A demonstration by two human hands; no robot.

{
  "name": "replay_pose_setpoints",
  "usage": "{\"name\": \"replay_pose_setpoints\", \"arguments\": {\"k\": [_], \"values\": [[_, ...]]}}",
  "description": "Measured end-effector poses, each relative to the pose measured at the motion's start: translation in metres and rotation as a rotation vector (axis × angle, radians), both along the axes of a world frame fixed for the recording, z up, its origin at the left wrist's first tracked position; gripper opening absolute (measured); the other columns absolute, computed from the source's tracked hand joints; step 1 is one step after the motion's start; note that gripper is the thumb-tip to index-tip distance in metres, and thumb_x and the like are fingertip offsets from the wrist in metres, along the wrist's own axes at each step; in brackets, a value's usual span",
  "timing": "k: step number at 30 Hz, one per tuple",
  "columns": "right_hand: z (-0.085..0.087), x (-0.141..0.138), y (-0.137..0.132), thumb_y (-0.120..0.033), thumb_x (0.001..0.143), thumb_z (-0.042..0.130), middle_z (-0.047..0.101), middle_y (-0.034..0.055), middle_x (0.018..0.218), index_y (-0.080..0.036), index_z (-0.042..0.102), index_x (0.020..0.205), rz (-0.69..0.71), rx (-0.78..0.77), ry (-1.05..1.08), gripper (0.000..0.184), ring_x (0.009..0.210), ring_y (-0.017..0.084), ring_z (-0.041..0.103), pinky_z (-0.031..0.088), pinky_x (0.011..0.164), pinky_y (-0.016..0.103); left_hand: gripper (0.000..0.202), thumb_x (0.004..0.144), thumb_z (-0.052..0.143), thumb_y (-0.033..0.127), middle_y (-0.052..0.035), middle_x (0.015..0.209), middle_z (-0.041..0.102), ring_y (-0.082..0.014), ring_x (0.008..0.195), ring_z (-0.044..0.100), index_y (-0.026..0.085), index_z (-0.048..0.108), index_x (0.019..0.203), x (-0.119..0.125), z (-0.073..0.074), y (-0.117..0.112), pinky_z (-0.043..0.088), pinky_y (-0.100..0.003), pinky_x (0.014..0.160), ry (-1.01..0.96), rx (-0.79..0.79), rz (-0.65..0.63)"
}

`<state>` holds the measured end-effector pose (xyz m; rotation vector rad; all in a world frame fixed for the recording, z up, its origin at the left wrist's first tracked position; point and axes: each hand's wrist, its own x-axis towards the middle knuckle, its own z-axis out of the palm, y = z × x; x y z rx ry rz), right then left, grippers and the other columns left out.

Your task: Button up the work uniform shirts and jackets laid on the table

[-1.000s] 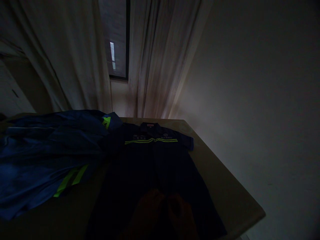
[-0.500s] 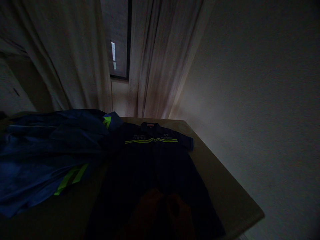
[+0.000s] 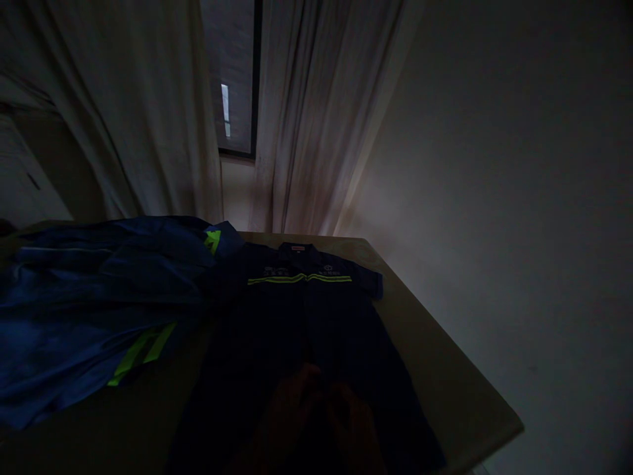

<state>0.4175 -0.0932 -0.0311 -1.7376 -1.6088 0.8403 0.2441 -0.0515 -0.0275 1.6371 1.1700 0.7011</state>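
The dark shirt [image 3: 346, 323] spreads beneath and far of left grip [image 3: 293, 399] and right grip [image 3: 355, 419], both curled, hold too dark to tell; chest lettering [image 3: 329, 272] illegible.

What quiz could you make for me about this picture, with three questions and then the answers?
1. True or false: the dark shirt lies on the table with its collar toward the curtains.

2. Which part of the shirt are the left hand and the right hand over?
A: the collar
B: a sleeve
C: the lower front

3. Fill in the missing word: as you look at the picture, the crumpled blue garment lies to the ... of the shirt.

Key:
1. True.
2. C. It is too dark to tell whether they grip it.
3. Left.
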Motion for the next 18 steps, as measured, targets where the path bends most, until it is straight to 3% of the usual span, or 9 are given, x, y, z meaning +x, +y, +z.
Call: {"name": "replay_pose_setpoints", "arguments": {"k": [4, 9, 14, 18], "values": [[0.004, 0.003, -0.001, -0.054, 0.092, 0.057, 0.07, 0.0033, 0.083, -0.022, 0.066, 0.087, -0.013, -0.019, 0.127, 0.033, 0.076, 0.019, 0.065, 0.048, 0.07, 0.025, 0.038, 0.089, 0.057, 0.022, 0.0001, 0.1, 0.073, -0.0161, 0.093, 0.068, 0.026, 0.057, 0.126, -0.004, 0.006, 0.003, 0.051, -0.027, 0.085, 0.035, 0.023, -0.033], [0.004, 0.007, 0.001, -0.058, 0.089, 0.059, 0.071, 0.0042, 0.086, -0.022, 0.069, 0.085, -0.052, -0.014, 0.22, 0.038, 0.082, 0.021, 0.066, 0.05, 0.074, 0.027, 0.032, 0.092, 0.049, 0.011, -0.0024, 0.114, 0.072, -0.0185, 0.105, 0.067, 0.026, 0.064, 0.117, 0.002, -0.012, -0.001, 0.051, -0.034, 0.099, 0.352, 0.405, -0.194], [-0.003, 0.011, 0.006, -0.061, 0.089, 0.058, 0.074, 0.0061, 0.091, -0.022, 0.074, 0.09, -0.098, -0.004, 0.147, 0.043, 0.087, 0.024, 0.067, 0.053, 0.079, 0.03, 0.022, 0.093, 0.05, 0.008, -0.0036, 0.094, 0.072, -0.0201, 0.091, 0.069, 0.022, 0.067, 0.099, 0.01, -0.02, -0.007, 0.055, -0.034, 0.089, 0.549, 0.696, -0.166], [-0.013, 0.009, 0.004, -0.054, 0.095, 0.051, 0.074, 0.0091, 0.107, -0.023, 0.073, 0.107, -0.149, 0.115, -0.004, 0.04, 0.1, 0.026, 0.069, 0.054, 0.089, 0.035, 0.025, 0.094, 0.05, 0.01, -0.0038, 0.098, 0.074, -0.0206, 0.092, 0.069, 0.023, 0.069, 0.103, 0.006, -0.016, 0.001, 0.056, -0.036, 0.088, 0.611, 0.716, -0.154]]}}
